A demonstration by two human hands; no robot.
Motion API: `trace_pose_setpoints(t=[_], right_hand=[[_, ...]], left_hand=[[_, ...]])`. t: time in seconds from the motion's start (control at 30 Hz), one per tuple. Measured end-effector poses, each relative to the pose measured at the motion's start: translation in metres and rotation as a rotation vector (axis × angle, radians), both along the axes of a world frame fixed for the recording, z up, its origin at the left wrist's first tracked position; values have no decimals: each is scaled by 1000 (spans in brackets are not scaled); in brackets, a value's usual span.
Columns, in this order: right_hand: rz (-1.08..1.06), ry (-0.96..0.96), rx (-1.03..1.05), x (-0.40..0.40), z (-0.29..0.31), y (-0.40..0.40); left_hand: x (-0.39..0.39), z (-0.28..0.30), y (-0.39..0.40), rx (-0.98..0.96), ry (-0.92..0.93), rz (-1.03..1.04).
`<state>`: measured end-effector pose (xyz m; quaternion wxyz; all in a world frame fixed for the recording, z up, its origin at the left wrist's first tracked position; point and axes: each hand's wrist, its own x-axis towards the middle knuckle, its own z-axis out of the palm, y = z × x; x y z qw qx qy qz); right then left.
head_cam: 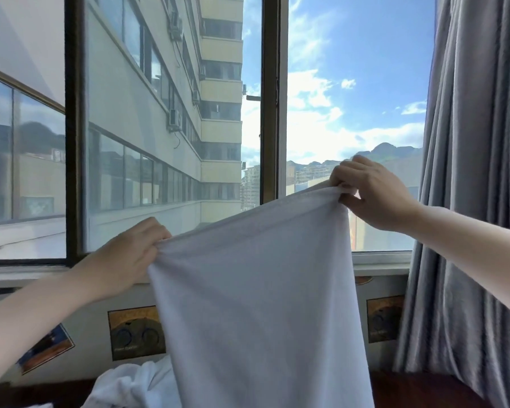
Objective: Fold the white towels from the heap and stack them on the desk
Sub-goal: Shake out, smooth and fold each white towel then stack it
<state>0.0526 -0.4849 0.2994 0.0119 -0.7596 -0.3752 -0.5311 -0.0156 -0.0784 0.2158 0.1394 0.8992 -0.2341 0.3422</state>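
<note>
Head view shows us holding one white towel up in the air before the window, well above the dark surface. Our left hand pinches the top left corner with curled fingers, and our right hand pinches the top right corner, also with its fingers curled around the cloth. The right corner is higher than the left one, so the top edge slopes and the towel hangs a little twisted. The heap of other white towels lies low on the surface, just behind the hanging cloth.

We judge that the step now is to spread the towel flat before the first fold. To do it well, we should bring both hands to the same height and pull them gently apart, so the top edge becomes straight and tight. Then we can bring the two corners together exactly. We should keep the lower end free of the heap, because it may catch there. The gray curtain hangs at the right.
</note>
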Motion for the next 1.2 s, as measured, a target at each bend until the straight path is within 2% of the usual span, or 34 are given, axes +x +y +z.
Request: trace_pose_setpoints(t=[0.1, 0.23, 0.4, 0.5, 0.6, 0.77, 0.97, 1.03, 1.13, 1.2], right_hand=[[-64, 146, -123, -2, 13, -17], [-260, 177, -379, -8, 31, -24], [-478, 281, -499, -14, 59, -22], [-570, 367, -445, -14, 71, -13], [-425, 561, -210, -19, 81, -11], [15, 901, 140, -17, 77, -13], [529, 1123, 411, -8, 62, -5], [401, 1065, 349, -9, 64, -5], [-120, 712, 65, -5, 69, -8], [-275, 575, -21, -5, 69, -8]], left_hand=[[6, 10, 5, 13, 11, 66], [16, 39, 6, 167, 2, 241], [24, 81, -5, 283, -122, 373], [22, 103, -12, 275, -176, 402], [21, 121, -10, 277, -184, 463], [21, 137, -2, 164, -131, 482], [15, 136, 12, 124, -78, 484], [11, 137, 14, 113, -63, 447], [7, 135, 9, 148, -38, 374], [4, 132, 5, 105, -45, 315]])
